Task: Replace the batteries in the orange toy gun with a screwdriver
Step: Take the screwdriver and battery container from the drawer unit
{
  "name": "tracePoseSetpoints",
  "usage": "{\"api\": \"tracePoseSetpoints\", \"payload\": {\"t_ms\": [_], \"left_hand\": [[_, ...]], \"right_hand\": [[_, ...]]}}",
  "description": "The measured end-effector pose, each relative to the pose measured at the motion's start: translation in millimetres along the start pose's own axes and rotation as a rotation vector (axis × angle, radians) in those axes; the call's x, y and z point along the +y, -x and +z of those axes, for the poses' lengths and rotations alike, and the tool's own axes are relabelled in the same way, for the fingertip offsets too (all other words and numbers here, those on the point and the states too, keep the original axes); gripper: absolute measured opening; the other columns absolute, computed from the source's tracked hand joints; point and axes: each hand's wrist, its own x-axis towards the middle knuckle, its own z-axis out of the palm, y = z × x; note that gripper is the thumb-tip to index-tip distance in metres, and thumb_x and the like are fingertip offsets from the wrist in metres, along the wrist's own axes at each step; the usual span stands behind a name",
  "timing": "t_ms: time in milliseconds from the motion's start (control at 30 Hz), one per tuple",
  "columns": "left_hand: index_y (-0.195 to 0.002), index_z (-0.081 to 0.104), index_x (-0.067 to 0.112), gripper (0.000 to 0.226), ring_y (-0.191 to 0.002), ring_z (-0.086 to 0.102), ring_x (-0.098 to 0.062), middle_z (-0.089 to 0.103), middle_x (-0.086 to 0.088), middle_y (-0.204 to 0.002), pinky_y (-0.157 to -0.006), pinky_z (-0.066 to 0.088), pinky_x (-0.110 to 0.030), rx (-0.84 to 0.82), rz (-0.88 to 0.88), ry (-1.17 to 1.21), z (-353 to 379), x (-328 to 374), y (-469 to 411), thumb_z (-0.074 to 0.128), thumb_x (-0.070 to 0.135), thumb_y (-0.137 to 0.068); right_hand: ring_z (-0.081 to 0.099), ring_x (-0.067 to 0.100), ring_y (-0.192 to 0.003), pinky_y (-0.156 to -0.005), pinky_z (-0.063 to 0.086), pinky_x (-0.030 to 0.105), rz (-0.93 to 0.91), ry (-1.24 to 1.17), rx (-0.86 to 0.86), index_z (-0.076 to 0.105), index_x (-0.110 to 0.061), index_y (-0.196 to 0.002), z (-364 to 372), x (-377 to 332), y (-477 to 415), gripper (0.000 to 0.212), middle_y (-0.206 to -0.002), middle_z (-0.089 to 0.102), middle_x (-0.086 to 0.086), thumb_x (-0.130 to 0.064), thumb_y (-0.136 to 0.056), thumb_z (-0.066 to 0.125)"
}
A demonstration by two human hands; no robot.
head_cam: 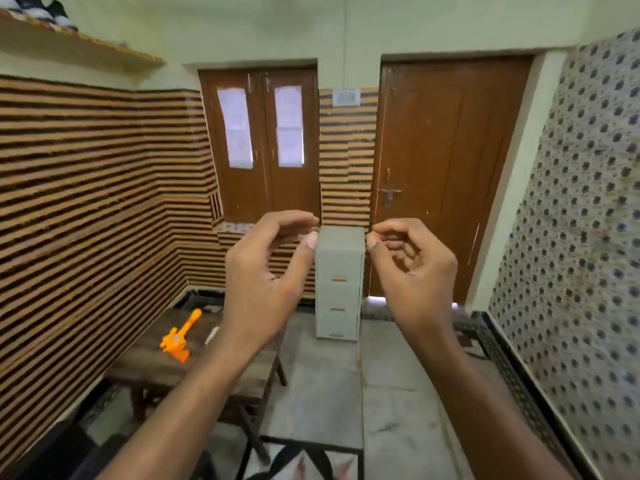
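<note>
The orange toy gun (179, 337) lies on a dark wooden table (152, 367) at the lower left, barrel pointing away from me. Beside it on the right lies a slim white object (211, 335), partly hidden by my left forearm; I cannot tell what it is. Both hands are raised in mid-air, well above and to the right of the table. My left hand (266, 268) is curved, with thumb and fingertips a little apart and nothing between them. My right hand (410, 268) has its fingers curled toward the palm and holds nothing that I can see.
A grey plastic drawer unit (338, 299) with orange handles stands on the tiled floor straight ahead, between my hands. Behind it are two brown doors (446, 174). A striped wall runs along the left, a patterned wall along the right.
</note>
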Motion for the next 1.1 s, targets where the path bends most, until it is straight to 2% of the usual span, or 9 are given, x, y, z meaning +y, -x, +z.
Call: {"api": "tracePoseSetpoints", "payload": {"t_ms": [200, 433, 700, 1100], "left_hand": [[-0.115, 0.070, 0.005, 0.017, -0.108, 0.071, -0.020, 0.073, -0.004, -0.112, -0.093, 0.058, -0.045, 0.009, -0.170, 0.088, 53, -37, 34, 0.067, 0.009, -0.099], [-0.116, 0.072, 0.004, 0.018, -0.110, 0.071, -0.019, 0.074, -0.004, -0.113, -0.093, 0.059, -0.039, -0.042, -0.235, 0.089, 89, -115, 42, 0.066, 0.006, -0.099], [-0.117, 0.072, 0.008, 0.019, -0.109, 0.070, -0.020, 0.074, 0.001, -0.113, -0.093, 0.059, -0.038, -0.093, -0.342, 0.112, 122, -250, -7, 0.066, 0.008, -0.099], [-0.117, 0.070, 0.010, 0.019, -0.109, 0.069, -0.020, 0.073, 0.002, -0.113, -0.093, 0.058, -0.033, -0.195, -0.437, 0.150, 196, -432, -91, 0.067, 0.010, -0.098]], "right_hand": [[0.071, 0.013, -0.083, -0.072, 0.061, 0.026, 0.181, 0.006, -0.053, 0.072, -0.010, -0.102, -13, 50, 19, 0.007, -0.090, 0.072, -0.002, -0.011, -0.095, 0.073], [0.068, 0.009, -0.083, -0.070, 0.053, 0.015, 0.317, -0.003, -0.053, 0.074, -0.010, -0.099, 19, 120, 12, 0.005, -0.088, 0.072, -0.004, -0.010, -0.094, 0.073], [0.070, 0.009, -0.086, -0.070, 0.057, 0.018, 0.424, 0.075, -0.029, 0.074, -0.015, -0.099, 111, 223, -39, 0.005, -0.089, 0.073, -0.009, -0.015, -0.094, 0.074], [0.072, 0.010, -0.086, -0.069, 0.058, 0.018, 0.572, 0.082, 0.019, 0.073, -0.014, -0.100, 212, 381, -124, 0.006, -0.093, 0.075, -0.005, -0.015, -0.094, 0.074]]}}
